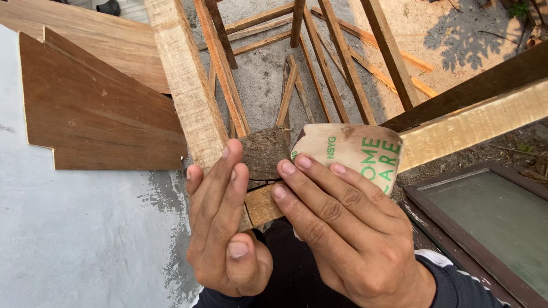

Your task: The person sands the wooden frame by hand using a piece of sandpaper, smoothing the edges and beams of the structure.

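Your left hand (225, 228) pinches the stiff, cracked wood end (264, 171) at frame centre, while your right hand (348, 234) grips limp, curling sandpaper (348, 151) at its 3 o'clock; hold the paper by the folded edge.

An outdoor carpentry yard: rough timber frames (342, 63) lie on bare sandy ground (456, 34), with cut plywood offcuts (97, 114) left of them.
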